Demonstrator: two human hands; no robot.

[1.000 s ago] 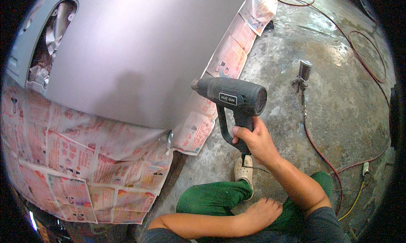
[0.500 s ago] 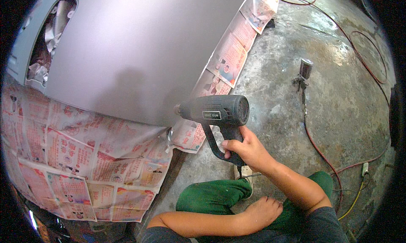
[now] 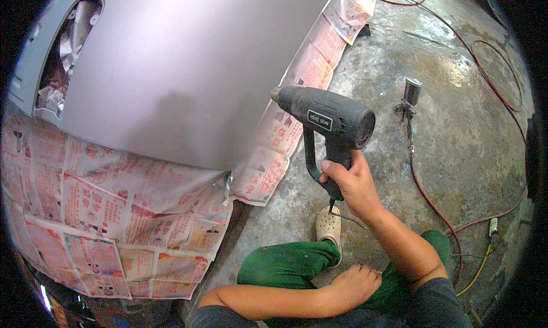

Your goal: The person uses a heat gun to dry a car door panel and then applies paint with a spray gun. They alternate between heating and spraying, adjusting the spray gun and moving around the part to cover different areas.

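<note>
A black heat gun (image 3: pixel 342 111) is gripped by its handle in my right hand (image 3: pixel 359 186), the thumb wrapped round it. Its metal nozzle points left, toward the right edge of a smooth grey painted car panel (image 3: pixel 188 59), with a gap I cannot judge. Printed paper sheets (image 3: pixel 91 196) mask the panel's lower side, and a masking paper strip (image 3: pixel 268 157) runs along its right edge. My left hand (image 3: pixel 354 285) rests on my green-trousered leg, holding nothing, fingers loosely bent.
On the concrete floor to the right stands a spray gun (image 3: pixel 411 94) with a red hose (image 3: pixel 425 196). A plug connector (image 3: pixel 493 228) joins a yellow cable (image 3: pixel 476 274) nearby. My cream clog (image 3: pixel 328 228) is below the heat gun, whose cord hangs from its handle.
My right hand has carried the heat gun up and to the right, so its nozzle sits farther right and higher by the panel's edge. My left hand has stayed put.
</note>
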